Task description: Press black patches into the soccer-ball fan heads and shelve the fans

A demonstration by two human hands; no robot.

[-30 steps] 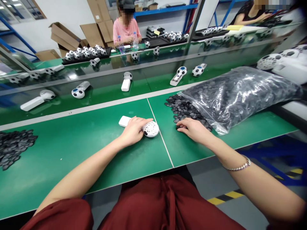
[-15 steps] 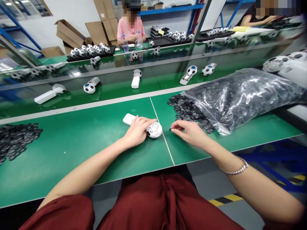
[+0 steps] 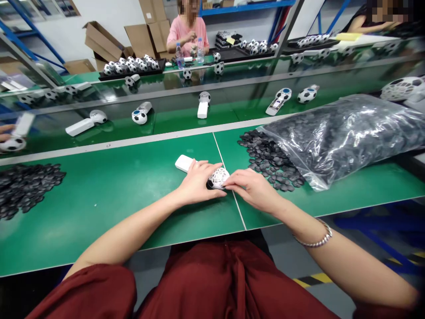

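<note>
A white handheld fan with a football-patterned round grille lies on the green table, its white handle pointing far left. My left hand is closed over the fan's neck and holds it down. My right hand is at the grille's right side, fingers pinched together against it; a small dark piece shows under the grille by the fingertips. A loose heap of small black pieces lies just to the right.
A clear plastic bag full of black pieces lies at right. Another black heap sits at far left. Several fans lie on the conveyor belt beyond. Two people work at benches across.
My right hand left the black heap with a small dark piece pinched in its fingers and moved left to the fan's grille. My left hand stayed on the fan.
</note>
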